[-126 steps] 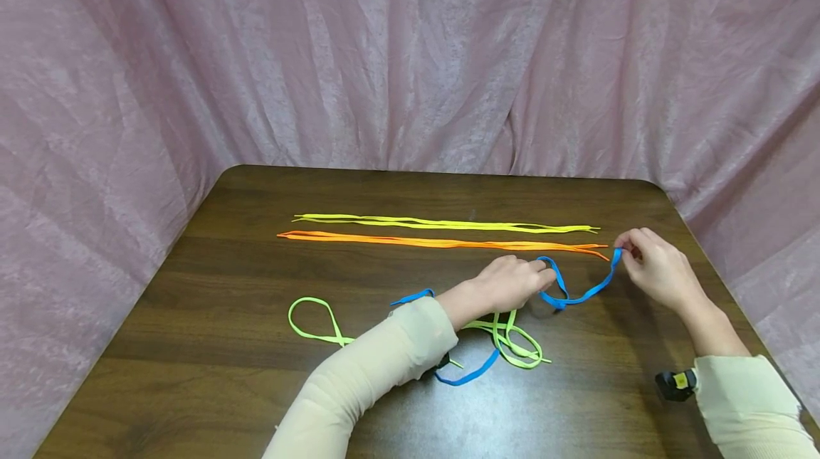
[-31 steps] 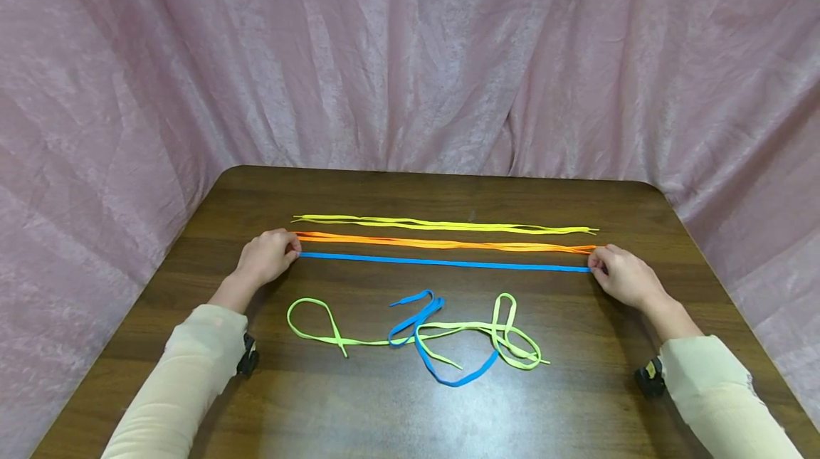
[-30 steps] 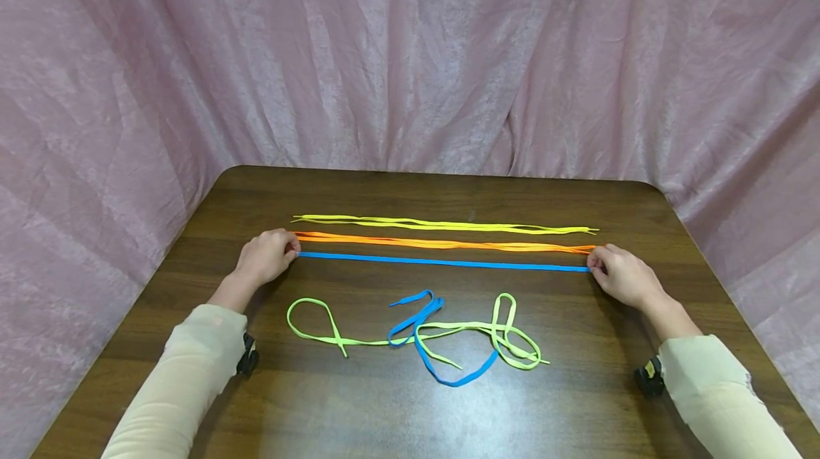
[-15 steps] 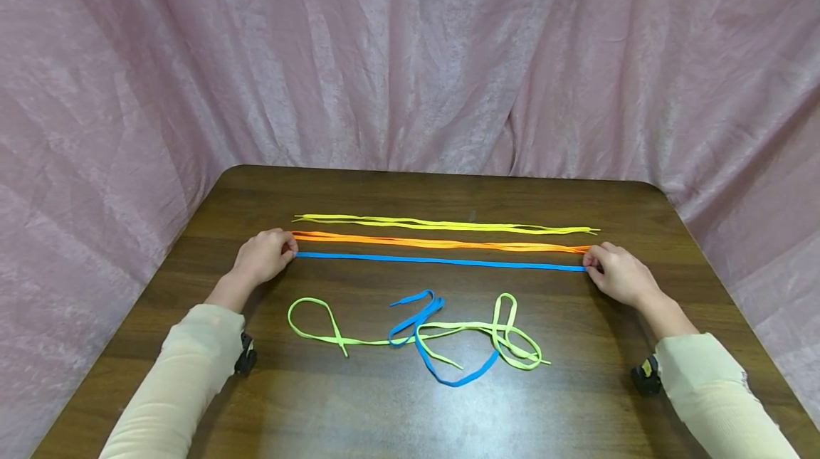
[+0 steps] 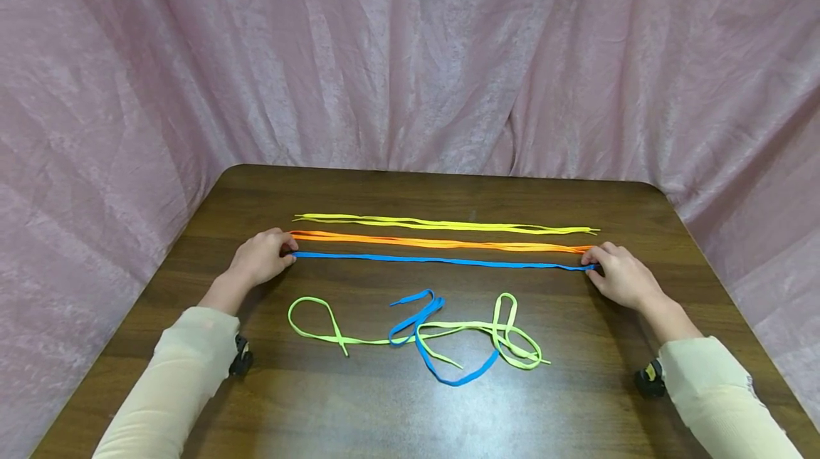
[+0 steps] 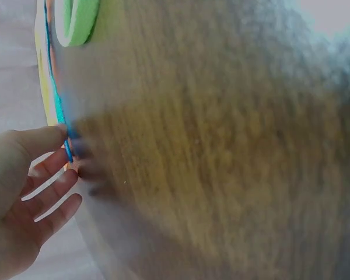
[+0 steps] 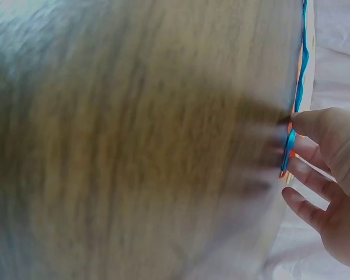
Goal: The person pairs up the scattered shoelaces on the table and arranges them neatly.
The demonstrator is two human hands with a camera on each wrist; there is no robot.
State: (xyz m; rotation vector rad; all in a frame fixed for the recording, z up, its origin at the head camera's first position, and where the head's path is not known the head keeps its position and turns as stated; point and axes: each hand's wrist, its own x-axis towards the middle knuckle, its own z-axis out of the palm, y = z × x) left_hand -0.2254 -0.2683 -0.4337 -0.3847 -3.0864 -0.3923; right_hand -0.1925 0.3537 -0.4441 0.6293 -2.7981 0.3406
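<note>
A blue shoelace (image 5: pixel 384 257) runs nearly straight across the table, slightly wavy toward its right end. My left hand (image 5: pixel 261 257) is at its left end, with thumb and fingers spread apart. In the left wrist view the thumb tip touches this blue shoelace (image 6: pixel 59 108), whose end pokes out below. At the other end my right hand (image 5: pixel 620 275) has its thumb and fingers parted around the lace tip. The right wrist view shows the blue shoelace (image 7: pixel 304 64) beside the thumb tip, fingers loosely spread. Just behind lies a pair of orange shoelaces (image 5: pixel 384 239), stretched lengthwise; the hands partly hide its ends.
Farther back lie yellow shoelaces (image 5: pixel 384 220), also laid straight. Nearer the front, a loosely looped green shoelace (image 5: pixel 371 342) tangles with a second blue shoelace (image 5: pixel 476 376). Everything rests on a brown wooden table (image 5: pixel 359 423); a pink curtain (image 5: pixel 410 60) hangs behind it.
The blue shoelace was drawn out of the tangle and stretched taut in front of the orange pair. Since half a second ago, the fingers of both hands have parted and the lace has slackened.
</note>
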